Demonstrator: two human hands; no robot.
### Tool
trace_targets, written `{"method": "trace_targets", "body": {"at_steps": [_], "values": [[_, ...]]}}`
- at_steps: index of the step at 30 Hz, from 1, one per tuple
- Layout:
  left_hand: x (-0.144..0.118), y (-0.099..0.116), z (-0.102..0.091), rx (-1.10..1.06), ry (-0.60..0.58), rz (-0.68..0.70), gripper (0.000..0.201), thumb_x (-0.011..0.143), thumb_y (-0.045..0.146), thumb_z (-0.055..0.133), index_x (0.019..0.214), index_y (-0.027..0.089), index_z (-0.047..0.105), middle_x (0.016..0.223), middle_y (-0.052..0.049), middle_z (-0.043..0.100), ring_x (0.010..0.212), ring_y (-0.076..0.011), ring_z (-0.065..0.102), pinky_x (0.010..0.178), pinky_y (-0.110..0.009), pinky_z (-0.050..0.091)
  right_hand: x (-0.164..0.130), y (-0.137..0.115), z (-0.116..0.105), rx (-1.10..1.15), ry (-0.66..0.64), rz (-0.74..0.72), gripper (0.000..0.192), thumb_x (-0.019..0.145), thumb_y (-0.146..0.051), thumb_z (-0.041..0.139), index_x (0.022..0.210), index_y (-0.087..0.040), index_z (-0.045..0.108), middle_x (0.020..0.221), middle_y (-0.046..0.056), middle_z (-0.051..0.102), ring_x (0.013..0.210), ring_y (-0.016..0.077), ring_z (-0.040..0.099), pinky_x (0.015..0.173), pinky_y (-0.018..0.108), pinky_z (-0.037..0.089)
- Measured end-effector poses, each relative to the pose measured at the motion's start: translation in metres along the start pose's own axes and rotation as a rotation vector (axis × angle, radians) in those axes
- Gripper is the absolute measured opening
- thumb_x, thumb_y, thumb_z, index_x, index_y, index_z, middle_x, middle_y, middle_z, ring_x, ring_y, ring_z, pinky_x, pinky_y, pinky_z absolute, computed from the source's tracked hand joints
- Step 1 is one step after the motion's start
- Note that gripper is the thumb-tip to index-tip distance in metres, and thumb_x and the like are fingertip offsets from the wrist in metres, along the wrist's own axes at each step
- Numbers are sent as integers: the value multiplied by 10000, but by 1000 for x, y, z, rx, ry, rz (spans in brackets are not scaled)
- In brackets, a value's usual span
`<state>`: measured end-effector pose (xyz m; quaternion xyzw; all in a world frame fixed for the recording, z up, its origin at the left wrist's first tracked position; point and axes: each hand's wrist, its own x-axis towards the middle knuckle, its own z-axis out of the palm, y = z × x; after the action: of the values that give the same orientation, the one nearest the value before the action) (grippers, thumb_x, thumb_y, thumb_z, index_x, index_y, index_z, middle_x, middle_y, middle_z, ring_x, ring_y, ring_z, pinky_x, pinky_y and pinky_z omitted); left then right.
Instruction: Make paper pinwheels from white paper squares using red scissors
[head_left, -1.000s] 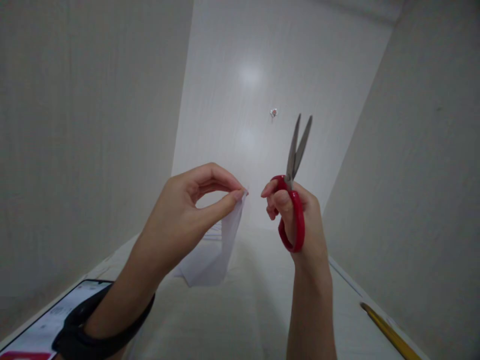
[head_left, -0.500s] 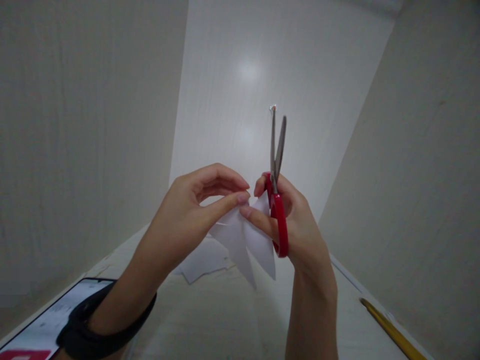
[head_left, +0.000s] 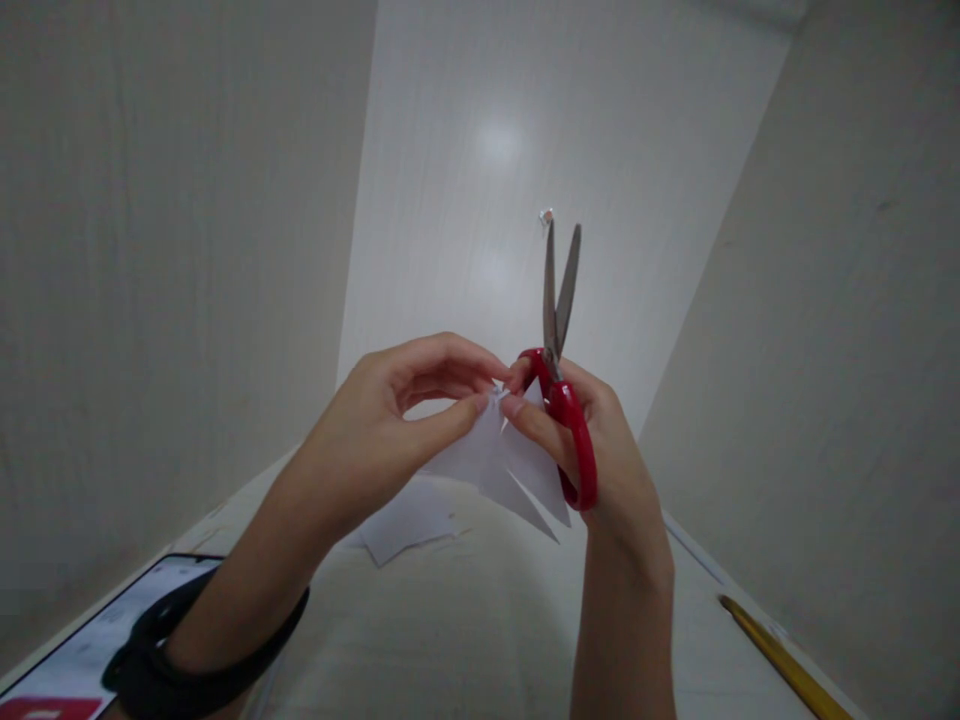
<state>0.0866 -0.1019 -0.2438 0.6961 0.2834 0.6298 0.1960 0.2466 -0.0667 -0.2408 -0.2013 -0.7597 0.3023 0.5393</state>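
My left hand (head_left: 375, 440) pinches the top of a folded white paper piece (head_left: 504, 470) with pointed flaps hanging down. My right hand (head_left: 592, 450) holds red-handled scissors (head_left: 561, 340) with the grey blades pointing up and slightly apart. The fingertips of that hand also pinch the paper's top, right next to my left fingertips. Both hands are raised above a pale desk surface (head_left: 450, 620). A black band (head_left: 195, 650) circles my left wrist.
A loose white paper scrap (head_left: 409, 520) lies on the desk under the hands. A phone with a lit screen (head_left: 90, 660) sits at the lower left. A yellow pencil (head_left: 780, 660) lies at the lower right. Pale walls close in on both sides; a small fitting (head_left: 546, 216) is on the back wall.
My right hand moved left with the scissors and its fingers took hold of the paper beside my left fingers. The folded paper has spread into pointed flaps. The scissors turned more upright.
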Motion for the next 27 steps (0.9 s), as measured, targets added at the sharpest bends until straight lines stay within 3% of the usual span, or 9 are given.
{"method": "trace_targets", "body": {"at_steps": [6,11,15,19,24,27], "values": [[0,1,2,-21,15,-27,54,771,196,723,734,232,737,743,18,735,699,-142,683,656,-218,521,1,0,1,10,-22,8,189,744,-325,758,750,-224,598,624,-59,497,519,99,437,460,224,343],[0,0,0,-57,71,-50,109,772,191,712,670,228,722,683,30,715,644,-132,660,610,-206,503,-1,-3,1,67,-47,52,183,737,-299,773,763,-231,606,613,-65,493,512,99,431,462,225,347],[0,-1,-2,-45,109,-54,68,778,216,723,711,226,723,703,21,722,653,-142,664,583,-209,495,-2,-2,-3,73,-83,84,178,724,-254,787,802,-235,627,600,-80,476,508,92,412,471,224,344],[-1,-5,-3,7,243,-20,52,797,210,730,838,242,724,773,30,715,702,-128,659,596,-188,488,-1,1,-7,35,-118,133,229,707,-294,792,865,-222,643,666,-65,526,552,94,458,502,231,370],[-3,-7,-4,42,332,21,96,825,236,716,914,271,721,800,42,694,738,-117,655,611,-171,489,1,5,-7,48,29,135,382,651,-383,806,955,-204,659,925,26,664,682,138,562,555,260,436],[-3,-8,-3,73,390,55,117,796,221,738,908,251,729,826,28,702,748,-131,658,630,-187,510,1,6,-8,74,125,79,347,695,-412,784,952,-209,668,992,43,686,751,154,592,620,274,473]]}}
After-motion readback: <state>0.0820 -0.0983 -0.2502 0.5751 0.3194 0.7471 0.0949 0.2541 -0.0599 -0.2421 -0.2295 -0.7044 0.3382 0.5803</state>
